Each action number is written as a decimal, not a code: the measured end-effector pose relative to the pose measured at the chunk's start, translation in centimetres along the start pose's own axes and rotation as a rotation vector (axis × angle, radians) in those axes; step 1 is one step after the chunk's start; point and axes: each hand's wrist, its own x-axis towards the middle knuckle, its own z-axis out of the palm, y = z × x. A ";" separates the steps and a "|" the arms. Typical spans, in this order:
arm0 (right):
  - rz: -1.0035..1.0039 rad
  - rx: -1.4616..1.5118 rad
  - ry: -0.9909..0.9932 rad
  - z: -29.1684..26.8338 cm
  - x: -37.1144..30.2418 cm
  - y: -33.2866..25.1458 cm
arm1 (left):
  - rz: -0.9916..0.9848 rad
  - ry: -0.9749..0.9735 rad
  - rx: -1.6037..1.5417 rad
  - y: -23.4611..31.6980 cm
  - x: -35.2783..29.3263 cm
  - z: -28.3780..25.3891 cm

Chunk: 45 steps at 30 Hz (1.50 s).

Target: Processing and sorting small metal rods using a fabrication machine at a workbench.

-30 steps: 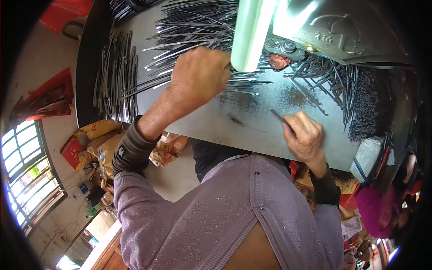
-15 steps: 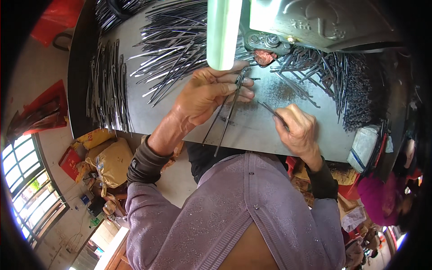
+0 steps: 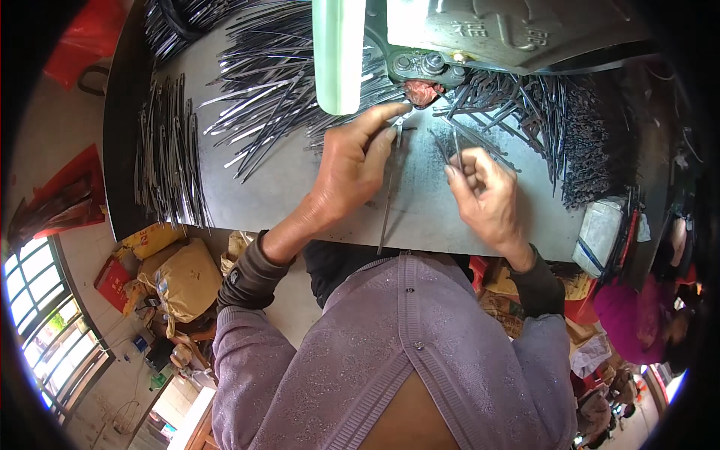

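My left hand pinches the upper end of a long thin dark metal strip, just in front of the machine head. The strip hangs toward the table's front edge, and its upper end looks shiny near my fingertips. To the right, my right hand is closed on a couple of slim dark metal rods, which point up and away from its fingertips. Both hands are over the grey metal table, a short distance apart. A reddish lump of cloth sits just beyond my left fingertips, under the machine.
A green machine with a pale green upright bar overhangs the far side. Piles of long metal strips lie at left, with another bundle farther left. Short dark rods heap at right, near a whitish box.
Two strips showed hanging from my left hand; now one is visible, held more upright. My right hand has turned its fingers upward, with its rods nearer the left hand. The view has shifted slightly.
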 end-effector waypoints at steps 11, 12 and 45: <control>0.303 0.427 -0.127 0.0 3.9 -2.0 | -0.276 -0.061 -0.461 0.5 1.3 -0.5; 0.322 0.445 -0.130 -0.1 4.1 -2.0 | -0.300 -0.052 -0.462 0.8 1.3 -0.5; 0.311 0.560 -0.089 0.4 5.7 -1.3 | -0.071 0.151 -0.158 0.2 3.5 0.7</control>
